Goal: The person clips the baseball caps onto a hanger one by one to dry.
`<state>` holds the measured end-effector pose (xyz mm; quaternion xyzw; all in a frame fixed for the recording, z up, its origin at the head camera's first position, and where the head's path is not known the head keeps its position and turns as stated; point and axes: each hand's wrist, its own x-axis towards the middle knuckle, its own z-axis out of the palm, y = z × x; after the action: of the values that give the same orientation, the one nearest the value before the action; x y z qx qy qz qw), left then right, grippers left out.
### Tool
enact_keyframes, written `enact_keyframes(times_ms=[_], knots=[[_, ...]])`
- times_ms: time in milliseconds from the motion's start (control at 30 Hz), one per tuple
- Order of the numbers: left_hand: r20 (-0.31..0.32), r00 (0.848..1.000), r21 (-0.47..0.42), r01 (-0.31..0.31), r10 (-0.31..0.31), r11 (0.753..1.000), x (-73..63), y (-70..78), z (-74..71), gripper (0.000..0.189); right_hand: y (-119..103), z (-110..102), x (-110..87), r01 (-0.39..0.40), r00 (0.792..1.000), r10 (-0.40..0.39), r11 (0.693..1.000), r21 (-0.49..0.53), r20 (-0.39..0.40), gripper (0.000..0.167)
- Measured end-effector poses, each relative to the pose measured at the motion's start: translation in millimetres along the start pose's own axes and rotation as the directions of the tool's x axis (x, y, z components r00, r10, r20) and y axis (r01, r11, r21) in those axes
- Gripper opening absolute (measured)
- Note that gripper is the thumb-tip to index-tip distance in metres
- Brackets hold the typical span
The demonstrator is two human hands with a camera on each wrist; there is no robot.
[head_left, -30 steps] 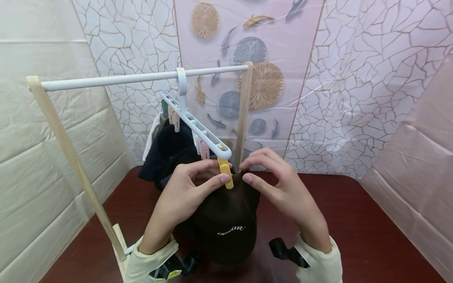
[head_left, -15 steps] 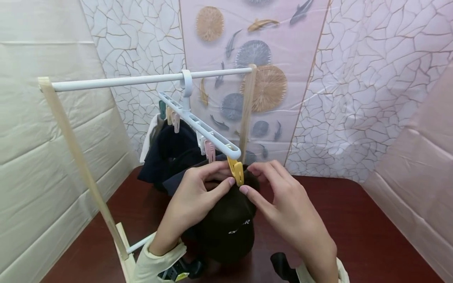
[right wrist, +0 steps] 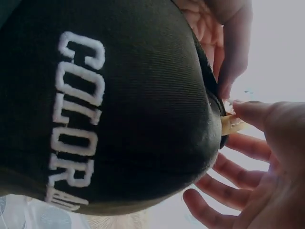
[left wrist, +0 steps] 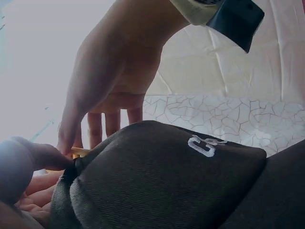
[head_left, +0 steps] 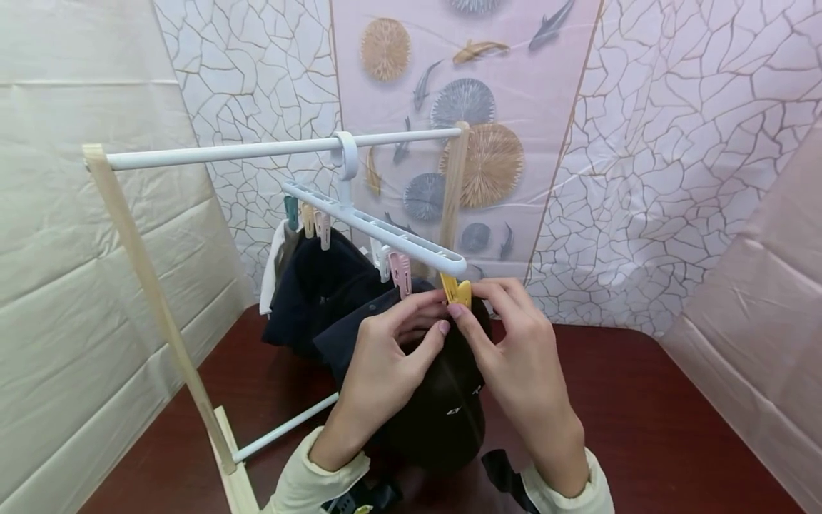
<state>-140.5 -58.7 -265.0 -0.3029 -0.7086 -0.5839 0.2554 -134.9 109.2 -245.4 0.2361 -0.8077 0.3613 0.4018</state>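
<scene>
A dark baseball cap (head_left: 430, 421) with white embroidered letters hangs at the near end of a pale blue clip hanger (head_left: 379, 227). My left hand (head_left: 392, 364) pinches the cap's edge between thumb and fingers, just left of a yellow clothespin (head_left: 457, 291). On that clothespin, my right hand (head_left: 520, 357) has its thumb and index finger. In the right wrist view the clothespin (right wrist: 231, 125) sits at the cap's edge beside the right thumb; its tip is partly hidden. The left wrist view shows the cap (left wrist: 157, 176) spread below the right hand (left wrist: 114, 62).
The hanger hooks over a white rod (head_left: 231, 151) on a wooden rack (head_left: 148, 285). Further back, dark garments (head_left: 327, 285) and something white (head_left: 272, 264) hang under green, cream, white and pink clothespins (head_left: 399, 273). Below is a dark red table (head_left: 642, 414).
The left thumb has come off the yellow clothespin and the left hand now holds the cap's edge. My right hand has moved from the cap's edge onto the clothespin. The hanger's near end swung right.
</scene>
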Motion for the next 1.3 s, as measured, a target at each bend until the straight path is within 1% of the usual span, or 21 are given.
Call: enact_keyframes(times_ms=[200,267,367,433,533,667,800,900,1033,1200,1300], knots=[[0.049,0.999,0.08,-0.028,0.024,0.996,-1.9,-0.2,0.4,0.041,7.1,0.0,1.7,0.013,1.0,-0.013,1.0,0.02,0.005,0.023],[0.061,0.998,0.1,-0.028,0.022,0.995,-2.0,0.5,-0.3,0.042,8.7,0.2,2.6,0.008,1.0,-0.009,1.0,0.028,0.007,0.022],[0.068,0.997,0.109,-0.031,0.024,0.994,-1.7,2.2,-1.8,0.04,10.9,0.5,3.4,-0.009,1.0,0.009,0.999,0.045,0.004,0.021],[0.058,0.998,0.109,-0.039,0.033,0.993,-1.7,3.6,-3.8,0.036,12.6,0.8,4.0,-0.024,1.0,0.024,0.998,0.059,0.001,0.02],[0.029,0.997,0.104,-0.068,0.065,0.992,-1.5,6.1,-8.1,0.03,15.9,1.1,5.3,-0.049,0.999,0.05,0.996,0.08,-0.011,0.019],[-0.028,0.992,0.11,-0.117,0.121,0.987,-0.8,8.7,-17.1,0.022,20.7,0.8,7.4,-0.093,0.995,0.096,0.989,0.115,-0.021,0.019],[-0.091,0.984,0.157,-0.14,0.155,0.978,0.9,9.0,-28.8,0.016,25.9,0.9,8.5,-0.112,0.993,0.117,0.984,0.141,-0.03,0.019],[-0.138,0.978,0.2,-0.125,0.154,0.972,2.3,7.2,-39.7,0.015,29.1,1.7,10.0,-0.113,0.992,0.121,0.98,0.161,-0.044,0.02],[-0.207,0.968,0.238,-0.089,0.14,0.967,4.2,3.1,-54.6,0.014,33.2,1.8,11.8,-0.125,0.988,0.138,0.974,0.189,-0.062,0.019],[-0.279,0.952,0.269,-0.049,0.126,0.962,7.2,-3.7,-71.2,0.014,36.0,1.3,13.1,-0.14,0.985,0.158,0.968,0.207,-0.069,0.019],[-0.317,0.942,0.298,-0.012,0.111,0.955,9.5,-8.8,-79.8,0.015,37.4,1.8,13.5,-0.156,0.982,0.175,0.965,0.212,-0.072,0.021]])
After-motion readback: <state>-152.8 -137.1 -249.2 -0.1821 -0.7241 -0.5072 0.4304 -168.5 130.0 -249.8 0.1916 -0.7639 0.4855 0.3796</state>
